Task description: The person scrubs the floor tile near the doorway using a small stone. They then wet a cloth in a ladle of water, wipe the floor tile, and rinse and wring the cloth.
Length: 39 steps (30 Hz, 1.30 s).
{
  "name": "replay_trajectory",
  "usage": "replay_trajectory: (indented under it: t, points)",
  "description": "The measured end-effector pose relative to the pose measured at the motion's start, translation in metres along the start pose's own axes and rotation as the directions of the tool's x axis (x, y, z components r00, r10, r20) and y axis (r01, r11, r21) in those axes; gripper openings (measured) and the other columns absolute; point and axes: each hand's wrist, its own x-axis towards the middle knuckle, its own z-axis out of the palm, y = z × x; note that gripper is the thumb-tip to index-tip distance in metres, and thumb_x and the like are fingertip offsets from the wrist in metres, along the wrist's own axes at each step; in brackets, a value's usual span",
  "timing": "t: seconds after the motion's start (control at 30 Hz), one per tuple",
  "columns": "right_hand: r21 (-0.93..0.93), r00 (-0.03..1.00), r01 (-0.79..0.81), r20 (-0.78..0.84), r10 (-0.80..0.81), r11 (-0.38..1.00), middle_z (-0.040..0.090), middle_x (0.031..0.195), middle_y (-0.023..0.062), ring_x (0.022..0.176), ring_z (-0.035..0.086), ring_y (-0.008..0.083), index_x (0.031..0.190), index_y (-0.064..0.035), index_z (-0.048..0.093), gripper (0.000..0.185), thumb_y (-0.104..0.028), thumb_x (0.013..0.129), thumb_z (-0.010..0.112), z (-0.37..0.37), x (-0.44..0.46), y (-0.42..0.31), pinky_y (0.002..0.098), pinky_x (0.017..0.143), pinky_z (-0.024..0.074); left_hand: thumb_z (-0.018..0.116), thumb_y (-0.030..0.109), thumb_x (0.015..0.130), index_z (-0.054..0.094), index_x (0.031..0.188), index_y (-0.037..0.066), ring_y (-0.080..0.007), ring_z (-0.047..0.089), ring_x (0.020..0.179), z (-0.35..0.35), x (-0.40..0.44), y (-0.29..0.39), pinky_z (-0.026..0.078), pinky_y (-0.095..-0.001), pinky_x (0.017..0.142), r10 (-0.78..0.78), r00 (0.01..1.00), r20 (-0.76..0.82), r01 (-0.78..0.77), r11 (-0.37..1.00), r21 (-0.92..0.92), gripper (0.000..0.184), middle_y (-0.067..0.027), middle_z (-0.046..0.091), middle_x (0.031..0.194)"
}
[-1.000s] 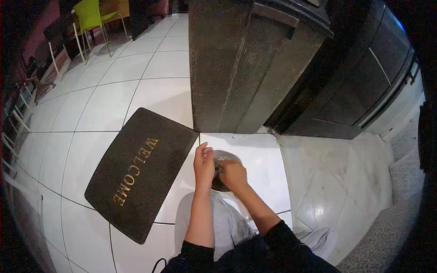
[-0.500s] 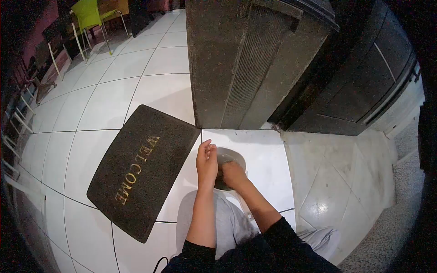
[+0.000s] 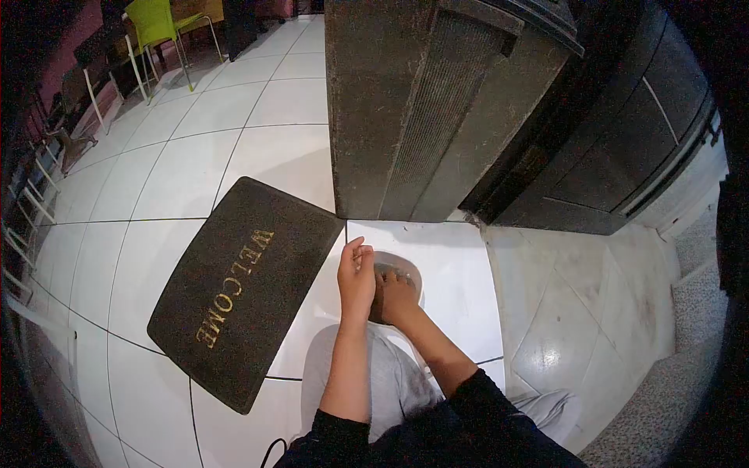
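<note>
A round, light-rimmed container (image 3: 422,287) stands on the white floor close in front of me, its inside grey and dark. My right hand (image 3: 396,296) reaches down into it, fingers slightly apart and pointing away from me; I see nothing gripped in them. Along the container's left side is my left hand (image 3: 356,273), raised, with loosely bent fingers and no object visible in it. My hands and forearms hide the near and left parts of the container. Whatever lies at its bottom is too dark to make out.
A dark doormat (image 3: 234,296) lettered WELCOME lies to the left. Beyond the container stands a dark wooden panel (image 3: 398,117), with a dark door (image 3: 616,148) at the right. A green chair (image 3: 152,22) is at the far left. Speckled steps (image 3: 647,413) run along the right edge.
My right hand's fingers, bent together earlier over something dark in the container, now show apart and reach farther forward. My left hand stays beside the container, almost still.
</note>
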Motion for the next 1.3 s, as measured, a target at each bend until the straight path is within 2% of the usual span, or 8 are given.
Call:
replay_trajectory:
  t: [0.13,0.23,0.3,0.43,0.6,0.83,0.93,1.3]
  points:
    - [0.091,0.88,-0.183,0.458,0.122,0.979,0.054,0.113,0.0174,0.107,0.052,0.0329,0.1,-0.0056,0.063,0.029,-0.02,0.075,0.056,-0.044,0.009,-0.012,0.0403,0.086,0.0442,0.049,0.016,0.087,0.048,0.116,0.008,-0.0125,0.054,0.092,0.002,-0.004,0.012,0.041,-0.0264,0.074,-0.091,0.996,-0.006,0.09,0.995,-0.043,0.03,-0.0038,0.055,0.099]
    - [0.045,0.872,-0.17,0.473,0.129,0.984,0.06,0.103,0.0153,0.098,0.058,0.0309,0.101,-0.0115,0.063,0.027,-0.021,0.078,0.054,-0.017,0.015,-0.001,0.0426,0.084,0.0453,0.049,0.016,0.087,0.048,0.115,0.008,-0.0125,0.054,0.091,0.0,0.002,-0.002,0.041,-0.0259,0.073,0.0,1.0,-0.008,0.0,0.999,0.038,0.03,-0.0039,0.055,0.1]
    - [0.068,0.893,-0.161,0.435,0.116,0.985,0.063,0.089,0.0161,0.093,0.059,0.0296,0.094,-0.0055,0.064,0.028,-0.024,0.077,0.052,-0.022,0.018,-0.001,0.045,0.076,0.0474,0.052,0.014,0.087,0.051,0.111,0.004,-0.0158,0.054,0.089,0.002,0.0,0.004,0.042,-0.0276,0.08,-0.026,0.999,-0.042,0.026,1.0,-0.002,0.027,-0.0081,0.057,0.096]
    - [-0.006,0.918,-0.099,0.385,0.093,0.995,0.059,0.1,0.0154,0.094,0.057,0.0318,0.096,-0.0035,0.062,0.025,-0.012,0.075,0.053,-0.054,0.014,-0.012,0.0421,0.082,0.0456,0.052,0.014,0.087,0.051,0.111,0.004,-0.0159,0.053,0.09,0.002,0.0,0.003,0.042,-0.0276,0.08,-0.014,0.999,-0.036,0.013,1.0,-0.025,0.027,-0.0082,0.057,0.096]
    - [0.221,0.995,0.097,-0.013,-0.097,0.971,0.053,0.105,0.0215,0.098,0.053,0.0355,0.109,-0.0029,0.052,0.037,-0.003,0.072,0.054,-0.024,0.009,-0.008,0.0443,0.083,0.0446,0.049,0.017,0.087,0.049,0.115,0.007,-0.0133,0.054,0.092,-0.001,0.001,0.003,0.042,-0.0276,0.074,0.013,0.999,-0.041,-0.012,1.0,0.028,0.03,-0.0049,0.055,0.101]
    - [0.276,0.972,-0.067,0.236,0.0,0.959,0.061,0.091,0.0192,0.092,0.055,0.0387,0.101,-0.0033,0.057,0.031,-0.005,0.07,0.055,-0.036,0.012,0.0,0.0437,0.079,0.0448,0.05,0.019,0.087,0.05,0.113,0.007,-0.0131,0.055,0.091,-0.002,0.001,0.011,0.042,-0.0268,0.074,0.015,0.997,-0.081,-0.02,0.998,-0.058,0.028,-0.0039,0.056,0.1]
    - [0.367,0.984,0.03,0.153,-0.092,0.93,0.06,0.094,0.0192,0.089,0.057,0.0355,0.099,-0.0063,0.059,0.03,-0.007,0.069,0.061,-0.062,0.009,0.003,0.0416,0.078,0.0453,0.049,0.005,0.086,0.05,0.109,0.0,-0.0139,0.054,0.087,-0.001,-0.001,0.017,0.042,-0.0251,0.081,-0.029,0.991,-0.128,0.011,0.99,-0.139,0.024,-0.0076,0.055,0.093]
    - [0.236,0.998,0.056,-0.03,-0.05,0.97,0.059,0.094,0.0172,0.084,0.058,0.0343,0.1,-0.0043,0.055,0.039,-0.008,0.063,0.068,-0.116,0.004,-0.007,0.0417,0.075,0.0467,0.051,0.02,0.086,0.051,0.111,0.006,-0.0117,0.054,0.088,-0.004,0.002,0.006,0.042,-0.0265,0.073,0.033,0.996,-0.082,-0.038,0.998,-0.058,0.029,-0.0032,0.056,0.096]
